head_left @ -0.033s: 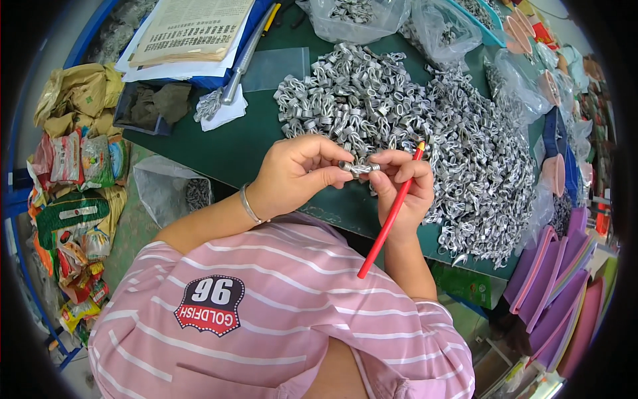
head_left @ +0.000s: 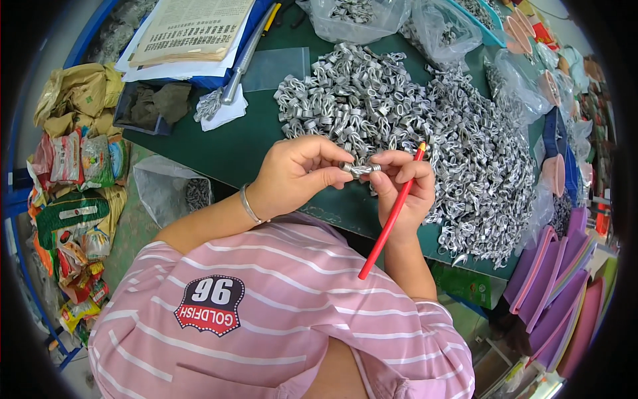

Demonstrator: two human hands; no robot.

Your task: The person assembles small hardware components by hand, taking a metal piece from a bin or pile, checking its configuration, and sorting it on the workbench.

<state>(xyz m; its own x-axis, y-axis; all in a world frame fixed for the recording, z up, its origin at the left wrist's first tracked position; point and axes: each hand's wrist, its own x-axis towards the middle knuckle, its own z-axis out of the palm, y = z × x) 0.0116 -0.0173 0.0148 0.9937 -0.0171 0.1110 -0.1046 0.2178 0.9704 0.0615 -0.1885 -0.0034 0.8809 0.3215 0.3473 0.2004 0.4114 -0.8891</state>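
Note:
Between my two hands, over the near edge of the green table (head_left: 219, 156), is a small silver metal link (head_left: 360, 170) with ribbed, coil-like ends. My left hand (head_left: 299, 166) pinches its left end between thumb and fingers. The thumb and index finger of my right hand (head_left: 409, 199) grip the other end. A red pencil (head_left: 391, 229) also rests in my right hand, held slantwise with its sharpened tip up and away from me. Just beyond my fingers lies a large heap of similar silver links (head_left: 372, 100), spreading far to the right.
Plastic bags of links (head_left: 345, 30) stand at the back. A blue bin (head_left: 149, 110) with dark cloth, a stack of papers (head_left: 193, 33) and a long metal tool (head_left: 246, 60) are at left. Purple foam sheets (head_left: 548, 286) lean at right; a clear bag (head_left: 169, 193) sits lower left.
The red pencil and my right hand have shifted very slightly to the right. Both hands keep the same grip on the metal link.

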